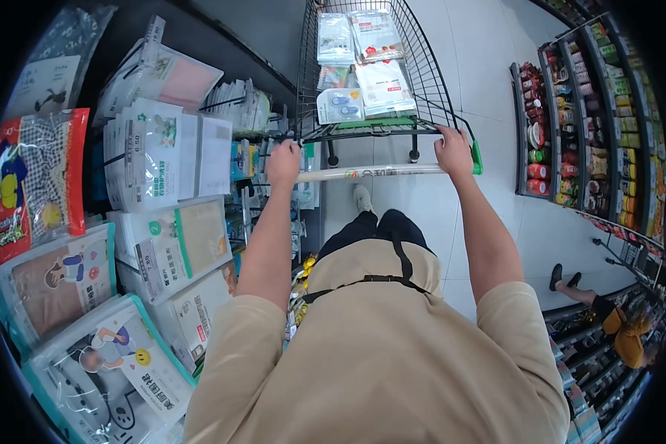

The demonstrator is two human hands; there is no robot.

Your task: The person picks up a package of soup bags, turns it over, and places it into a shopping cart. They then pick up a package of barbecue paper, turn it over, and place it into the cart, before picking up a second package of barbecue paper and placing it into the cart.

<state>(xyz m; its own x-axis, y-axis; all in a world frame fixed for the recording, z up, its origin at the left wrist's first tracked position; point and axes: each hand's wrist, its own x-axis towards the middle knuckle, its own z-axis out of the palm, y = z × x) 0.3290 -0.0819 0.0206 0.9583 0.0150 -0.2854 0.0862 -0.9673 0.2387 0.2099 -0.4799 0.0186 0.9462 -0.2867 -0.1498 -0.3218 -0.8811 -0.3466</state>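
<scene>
My left hand (283, 161) is closed at the left end of the shopping cart's pale handle (333, 175). At the other end, my right hand (453, 151) curls round the right corner of the cart frame, beside a green end piece (477, 157). Ahead of me stands the black wire shopping cart (429, 70). Several flat plastic-wrapped packs (377, 37) lie in its basket, mostly white. A pack with a grey-blue picture (340, 105) is nearest to the handle. My fingertips are partly hidden on both sides.
Hanging packs (144, 155) with price tags crowd the rack close on my left. To the right, shelves (577, 118) hold jars and bottles. A person in an orange top (633, 340) is at the lower right. Pale floor tiles (488, 111) run beside the cart.
</scene>
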